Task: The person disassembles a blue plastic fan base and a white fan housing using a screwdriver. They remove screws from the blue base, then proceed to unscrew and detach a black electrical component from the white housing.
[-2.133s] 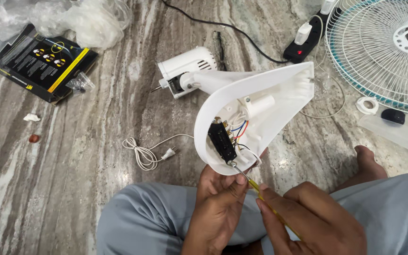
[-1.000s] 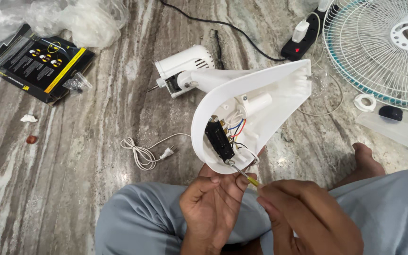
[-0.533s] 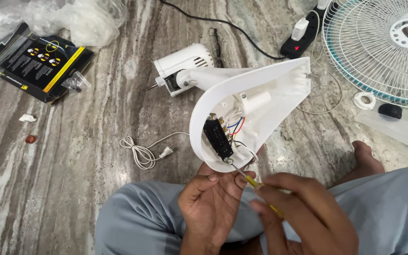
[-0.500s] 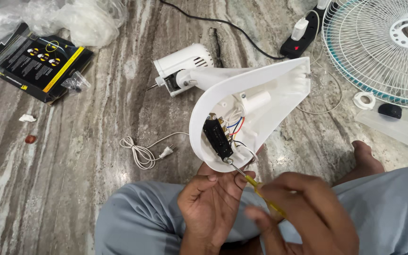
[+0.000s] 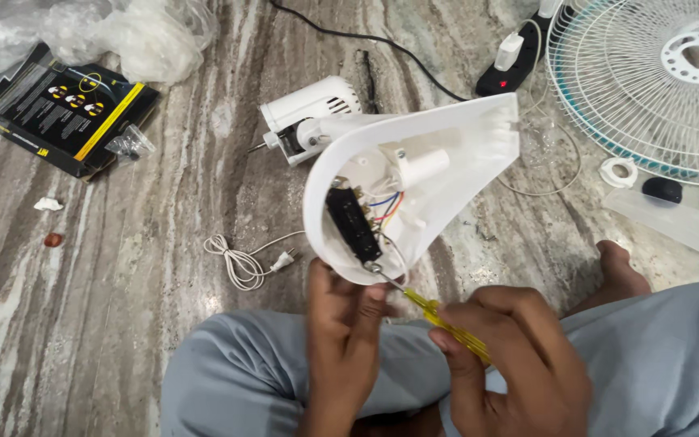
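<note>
I sit cross-legged on a marble floor with a white plastic fan base housing tipped up, its open underside facing me. Inside it are a black switch block and coloured wires. My left hand grips the housing's lower rim. My right hand holds a yellow-handled screwdriver, whose metal tip rests at a screw at the bottom end of the switch block. The white fan motor lies on the floor behind the housing, joined to it.
A white-and-teal fan grille lies at the top right, near a black power strip. A coiled white cord with plug lies to the left. A black and yellow tool case and clear plastic bags sit top left. A clear fan blade lies right.
My right hand has shifted its grip along the screwdriver and turned slightly. The tip stays at the switch block. The housing and my left hand have hardly moved.
</note>
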